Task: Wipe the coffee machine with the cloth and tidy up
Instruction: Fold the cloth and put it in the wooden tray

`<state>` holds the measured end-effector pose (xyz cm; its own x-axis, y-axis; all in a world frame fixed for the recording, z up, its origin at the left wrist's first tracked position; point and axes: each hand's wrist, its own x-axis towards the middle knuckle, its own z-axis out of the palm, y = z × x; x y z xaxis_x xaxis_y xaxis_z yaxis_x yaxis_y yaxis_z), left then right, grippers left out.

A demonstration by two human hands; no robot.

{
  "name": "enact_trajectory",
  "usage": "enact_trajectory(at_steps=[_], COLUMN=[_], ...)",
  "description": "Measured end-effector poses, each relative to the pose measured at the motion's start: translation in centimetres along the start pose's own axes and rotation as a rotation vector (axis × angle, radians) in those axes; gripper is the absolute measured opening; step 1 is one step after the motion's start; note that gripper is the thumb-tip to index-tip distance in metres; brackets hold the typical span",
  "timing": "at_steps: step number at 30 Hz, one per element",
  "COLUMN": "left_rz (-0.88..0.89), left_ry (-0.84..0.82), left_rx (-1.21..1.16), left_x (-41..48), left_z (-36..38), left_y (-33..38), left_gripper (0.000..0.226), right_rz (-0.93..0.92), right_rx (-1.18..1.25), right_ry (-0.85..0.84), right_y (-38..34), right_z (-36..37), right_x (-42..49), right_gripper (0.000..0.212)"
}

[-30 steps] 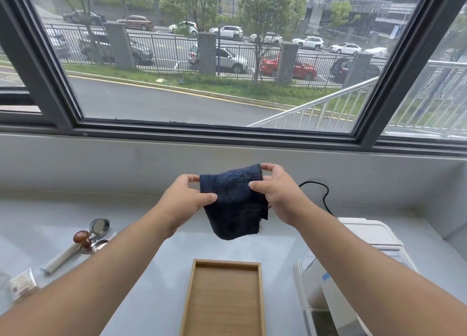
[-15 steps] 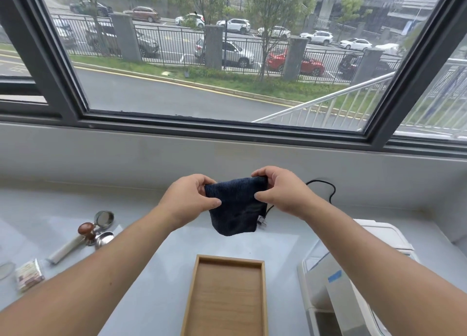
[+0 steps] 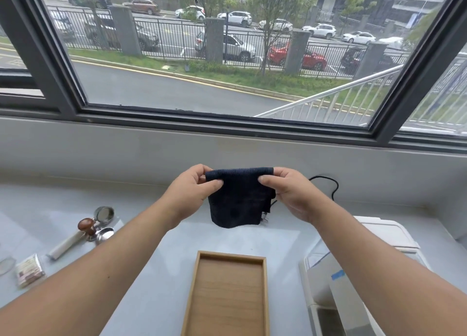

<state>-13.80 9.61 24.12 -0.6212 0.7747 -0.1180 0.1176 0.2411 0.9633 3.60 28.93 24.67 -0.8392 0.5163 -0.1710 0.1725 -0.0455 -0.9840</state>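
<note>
Dark navy ribbed cloth [image 3: 240, 196] hangs in the air above the middle of the counter [image 3: 156, 254], held up by its top edge between both hands. The left hand [image 3: 190, 192] pinches the cloth's upper left corner, thumb pressed on the near face and the other fingers curled behind the fabric. The right hand [image 3: 290, 192] grips the upper right corner the same way, thumb in front, fingers folded over the top edge; both pinches are tight on the fabric. The top edge runs nearly level between the hands, and the rest droops free, clear of the counter.

Below the cloth, toward the near edge of the counter, lies a shallow wooden tray [image 3: 264, 297] with nothing in it. At the counter's right side stands the white coffee machine [image 3: 379, 237], partly hidden by the right forearm; a black cable [image 3: 331, 186] loops behind it by the back wall. Near the left edge lie a wooden-knobbed tamper [image 3: 87, 228], a portafilter [image 3: 103, 214] and a small metal basket [image 3: 104, 234] close together, with a small packet [image 3: 29, 273] nearer the front left corner.
</note>
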Motion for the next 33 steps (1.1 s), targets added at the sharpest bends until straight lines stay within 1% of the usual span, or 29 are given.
enact_trajectory(at_steps=[3, 5, 8, 9, 11, 13, 15, 17, 18, 19, 23, 25, 27, 30, 33], left_rz=[-0.026, -0.050, -0.094, -0.116, -0.188, -0.266, -0.306, -0.333, -0.345, -0.355, -0.376, -0.390, -0.428, -0.456, -0.450], left_ry=[-0.039, -0.028, 0.016, 0.015, -0.037, -0.143, -0.211, -0.210, -0.189, -0.159, -0.049, 0.008, 0.039, 0.025, 0.013], left_rx=[-0.203, -0.308, -0.407, -0.418, -0.405, -0.358, -0.317, -0.271, -0.254, -0.243, -0.239, -0.178, -0.120, -0.020, 0.103], left_x=[0.0, 0.0, 0.1, 0.1, 0.0, -0.3, -0.6, -0.8, -1.0, -1.1, -1.8, -2.3, -2.7, -3.6, -4.4], left_z=[0.9, 1.6, 2.2, 2.4, 2.6, 2.6, 2.7, 3.0, 3.3, 3.7, 5.0, 5.5, 5.8, 6.4, 6.7], left_y=[-0.3, -0.6, -1.1, -1.4, -2.1, -3.4, -5.0, -6.8, -7.6, -8.4, -11.1, -12.7, -14.2, -16.2, -18.2], left_gripper=[0.009, 0.013, 0.015, 0.015, 0.019, 0.033, 0.057, 0.077, 0.081, 0.079, 0.041, 0.024, 0.017, 0.011, 0.011], right_rz=[0.060, 0.107, 0.145, 0.162, 0.199, 0.227, 0.251, 0.286, 0.304, 0.323, 0.379, 0.396, 0.407, 0.424, 0.452], right_rx=[0.254, 0.342, 0.364, 0.361, 0.362, 0.361, 0.336, 0.279, 0.258, 0.244, 0.231, 0.253, 0.230, 0.098, 0.009], right_ry=[-0.015, -0.045, -0.142, -0.152, -0.115, -0.046, 0.022, 0.077, 0.093, 0.104, 0.116, 0.110, 0.120, 0.154, 0.155], right_y=[1.0, 2.0, 3.7, 4.3, 5.3, 6.4, 7.4, 8.7, 9.4, 10.1, 13.1, 14.5, 16.1, 18.4, 20.6], right_z=[0.9, 1.5, 1.9, 2.0, 2.2, 2.4, 2.4, 2.4, 2.4, 2.4, 2.8, 3.0, 3.2, 3.7, 4.2], right_x=[-0.2, -0.5, -1.1, -1.3, -1.3, -1.3, -1.2, -1.2, -1.3, -1.4, -2.1, -2.5, -2.8, -3.3, -4.0], right_gripper=[0.028, 0.033, 0.039, 0.038, 0.035, 0.031, 0.025, 0.019, 0.018, 0.018, 0.020, 0.024, 0.024, 0.021, 0.019])
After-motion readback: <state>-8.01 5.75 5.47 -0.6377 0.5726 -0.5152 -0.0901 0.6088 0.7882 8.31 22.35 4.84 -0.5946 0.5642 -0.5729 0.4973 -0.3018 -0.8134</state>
